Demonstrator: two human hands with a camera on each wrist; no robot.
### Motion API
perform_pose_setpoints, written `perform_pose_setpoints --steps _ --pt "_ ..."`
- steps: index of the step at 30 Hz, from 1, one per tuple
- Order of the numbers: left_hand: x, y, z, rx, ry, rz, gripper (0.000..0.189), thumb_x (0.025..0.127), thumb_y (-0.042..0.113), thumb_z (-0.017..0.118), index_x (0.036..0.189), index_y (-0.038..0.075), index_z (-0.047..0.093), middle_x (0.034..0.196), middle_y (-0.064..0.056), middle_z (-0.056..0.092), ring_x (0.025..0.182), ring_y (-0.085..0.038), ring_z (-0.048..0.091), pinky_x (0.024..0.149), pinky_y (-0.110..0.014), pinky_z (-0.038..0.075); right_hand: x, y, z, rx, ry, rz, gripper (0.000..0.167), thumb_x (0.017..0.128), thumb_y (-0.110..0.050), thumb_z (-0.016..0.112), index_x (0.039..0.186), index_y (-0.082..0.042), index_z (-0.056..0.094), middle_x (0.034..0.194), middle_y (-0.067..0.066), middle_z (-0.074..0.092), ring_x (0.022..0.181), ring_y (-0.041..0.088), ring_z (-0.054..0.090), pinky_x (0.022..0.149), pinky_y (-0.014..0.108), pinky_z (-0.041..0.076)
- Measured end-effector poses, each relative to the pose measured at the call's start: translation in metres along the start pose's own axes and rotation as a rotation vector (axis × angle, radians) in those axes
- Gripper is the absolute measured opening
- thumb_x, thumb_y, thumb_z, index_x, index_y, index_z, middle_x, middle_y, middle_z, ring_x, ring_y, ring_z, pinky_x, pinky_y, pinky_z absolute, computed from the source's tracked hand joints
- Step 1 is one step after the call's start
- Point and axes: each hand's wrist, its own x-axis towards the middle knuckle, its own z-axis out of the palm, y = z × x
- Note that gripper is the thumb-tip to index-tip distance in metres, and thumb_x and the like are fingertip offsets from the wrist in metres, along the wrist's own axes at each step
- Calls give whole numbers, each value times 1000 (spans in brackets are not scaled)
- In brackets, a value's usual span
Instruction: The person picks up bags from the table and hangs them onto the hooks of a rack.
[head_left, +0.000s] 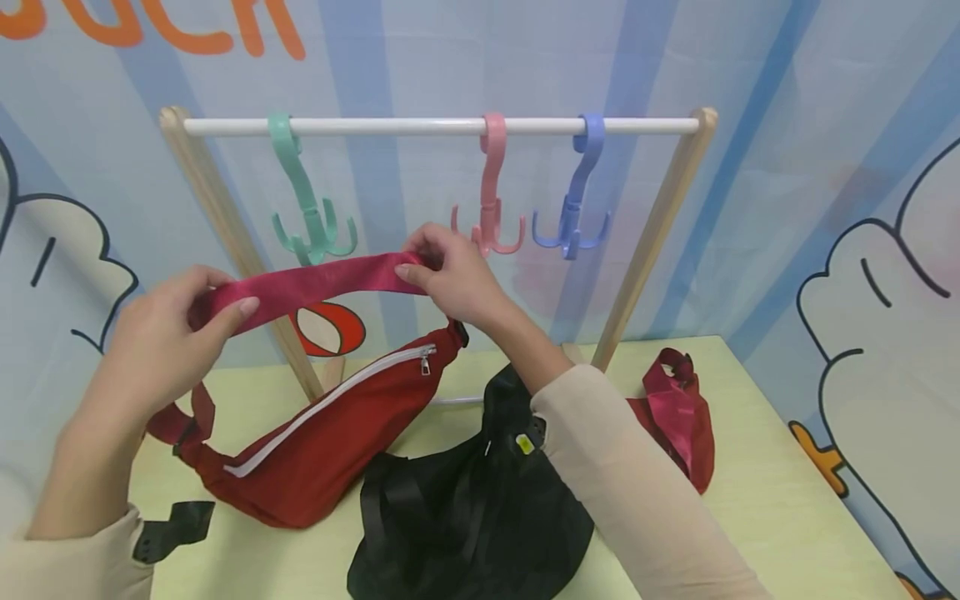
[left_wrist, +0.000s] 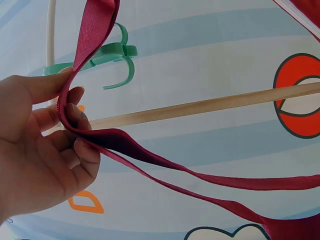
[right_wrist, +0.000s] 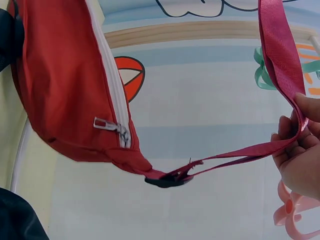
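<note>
Both hands hold up the dark-pink strap (head_left: 322, 285) of a red waist bag (head_left: 330, 442) with a white zipper. My left hand (head_left: 161, 333) grips the strap's left part between thumb and fingers. At its other end the strap is pinched by my right hand (head_left: 457, 279), just below the pink hook (head_left: 491, 183). Below the strap hangs the bag, tilted with its right end higher. A black buckle (right_wrist: 167, 180) joins strap and bag in the right wrist view. The green hook (head_left: 307, 196) hangs behind the strap.
A white rail (head_left: 390, 127) on wooden posts (head_left: 652, 242) carries the hooks, including a blue hook (head_left: 573, 192). On the pale table (head_left: 765, 467) lie a black bag (head_left: 472, 508) at front centre and another red bag (head_left: 693, 433) at the right.
</note>
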Motion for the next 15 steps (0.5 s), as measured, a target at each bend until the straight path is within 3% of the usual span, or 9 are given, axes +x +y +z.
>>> perform_pose_setpoints --steps 15 --pt "7 14 -14 1 45 22 32 93 28 51 113 3 52 76 -14 53 70 -27 44 55 -36 33 5 -11 -7 31 38 -33 14 86 -8 62 97 -4 55 84 8 57 77 19 51 69 25 43"
